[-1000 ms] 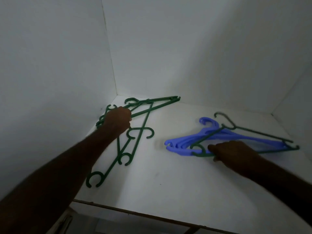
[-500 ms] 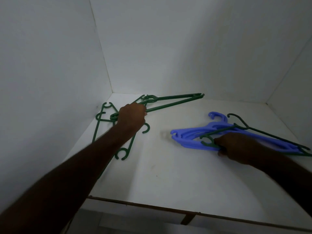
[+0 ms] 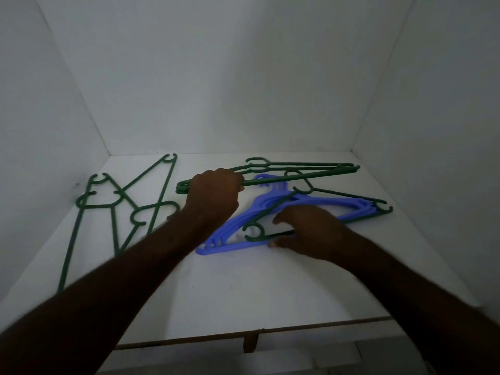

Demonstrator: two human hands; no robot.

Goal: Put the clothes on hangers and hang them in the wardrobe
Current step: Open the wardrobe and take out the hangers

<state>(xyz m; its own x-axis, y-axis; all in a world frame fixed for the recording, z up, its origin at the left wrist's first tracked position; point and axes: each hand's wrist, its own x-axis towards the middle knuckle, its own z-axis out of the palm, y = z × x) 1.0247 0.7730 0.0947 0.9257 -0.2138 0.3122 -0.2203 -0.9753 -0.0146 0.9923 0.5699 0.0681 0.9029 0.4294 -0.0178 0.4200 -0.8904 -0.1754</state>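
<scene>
A white shelf [image 3: 243,299] sits between white walls [image 3: 243,77], and every hanger in sight lies on or just above it. At its left, loose green hangers [image 3: 127,201] lie crossed over one another, near the side wall. Right of the middle, a blue stack [image 3: 319,209] lies flat with a single green hanger [image 3: 273,215] on top. A green bunch [image 3: 292,173] stretches across the far end of the blue ones, toward the right wall. The left hand [image 3: 213,196] is curled round that bunch at its near end. The right hand [image 3: 311,231] pinches the lower bars of the blue stack and the single green hanger. No clothes are in view.
</scene>
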